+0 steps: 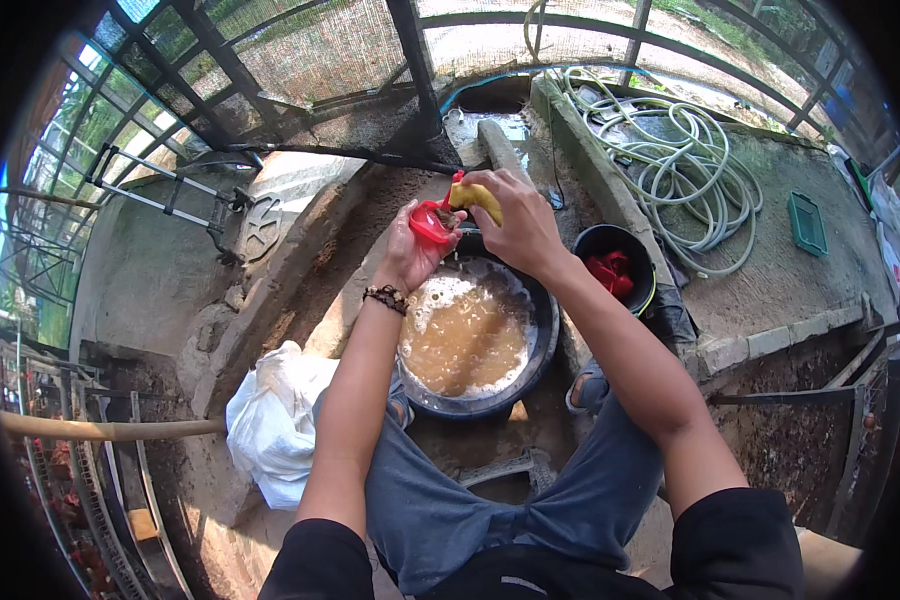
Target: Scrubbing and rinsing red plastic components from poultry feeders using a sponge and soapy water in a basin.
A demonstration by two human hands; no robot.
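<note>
My left hand (pixel 409 259) holds a small red plastic cup (pixel 427 223), tilted so that its hollow faces up towards me. Some brown matter shows at its edge, by my fingertips. Pinched in my right hand (pixel 521 225) is a yellow sponge (pixel 476 201), which meets the upper part of the cup. Both hands are above the far rim of a black round basin (pixel 546 330). Brownish, foamy water (pixel 465 341) fills much of this basin. Right of it stands a black bucket (pixel 649 281) with red pieces (pixel 610 276) inside.
A white sack (pixel 281 427) lies left of my legs. Low concrete walls (pixel 270 300) run along both sides. A coiled pale hose (pixel 690 172) and a green plastic basket (pixel 808 223) lie at right. At left are a folding trolley (pixel 172 187) and a bamboo pole (pixel 112 429).
</note>
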